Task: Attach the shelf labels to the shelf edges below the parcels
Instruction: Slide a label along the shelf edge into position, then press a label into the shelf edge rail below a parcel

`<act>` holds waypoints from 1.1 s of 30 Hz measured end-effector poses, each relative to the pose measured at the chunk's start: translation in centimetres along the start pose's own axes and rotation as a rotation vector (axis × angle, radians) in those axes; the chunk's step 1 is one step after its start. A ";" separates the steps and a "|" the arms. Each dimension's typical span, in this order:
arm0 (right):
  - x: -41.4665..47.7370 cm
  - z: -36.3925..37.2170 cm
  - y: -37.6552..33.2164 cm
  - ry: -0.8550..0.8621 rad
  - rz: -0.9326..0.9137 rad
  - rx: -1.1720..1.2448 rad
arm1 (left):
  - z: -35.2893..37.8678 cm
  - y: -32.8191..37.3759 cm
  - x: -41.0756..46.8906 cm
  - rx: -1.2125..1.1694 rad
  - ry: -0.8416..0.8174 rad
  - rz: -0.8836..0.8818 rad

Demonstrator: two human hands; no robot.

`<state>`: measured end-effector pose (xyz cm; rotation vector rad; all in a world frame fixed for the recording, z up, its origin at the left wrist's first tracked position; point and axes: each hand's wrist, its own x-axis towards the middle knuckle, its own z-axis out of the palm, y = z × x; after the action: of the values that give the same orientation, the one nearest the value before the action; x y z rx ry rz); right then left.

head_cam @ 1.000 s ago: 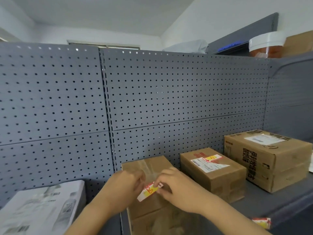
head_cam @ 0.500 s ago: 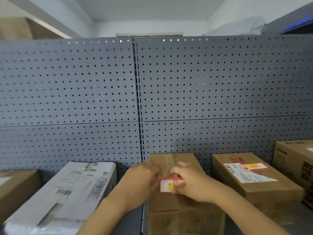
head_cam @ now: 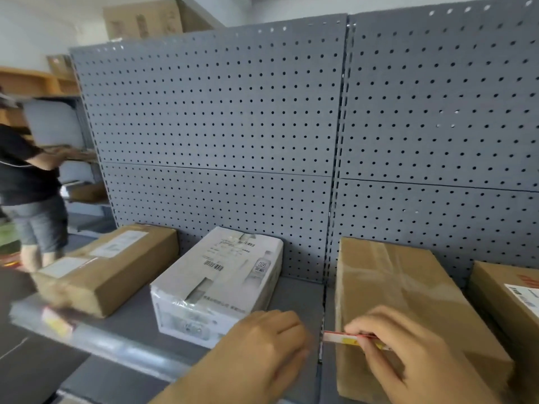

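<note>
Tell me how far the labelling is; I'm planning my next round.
Done: one label seems to sit on the shelf edge below the left brown box, though it is blurred. In hand: the right hand pinches another label in front of the taped box; the left hand is off it. Left: no label shows below the white parcel.

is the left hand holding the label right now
No, the left hand is apart from the shelf label, which only the right hand pinches.
</note>
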<state>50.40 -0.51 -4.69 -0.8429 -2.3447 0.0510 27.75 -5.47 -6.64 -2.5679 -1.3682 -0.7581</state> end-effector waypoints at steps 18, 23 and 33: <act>-3.3 21.0 -18.4 -0.099 0.541 0.190 | 0.5 -14.2 -22.5 0.056 -0.303 -0.044; -1.4 22.1 -19.1 -0.120 0.583 0.160 | 0.9 -15.2 -21.8 0.045 -0.248 -0.046; 3.0 22.3 -17.7 -0.022 0.622 0.141 | 2.4 -16.5 -19.3 0.063 -0.195 -0.137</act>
<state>25.82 -9.04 -16.52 -1.4655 -1.9830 0.4792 6.41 -9.40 -20.09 -2.5770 -1.6103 -0.4826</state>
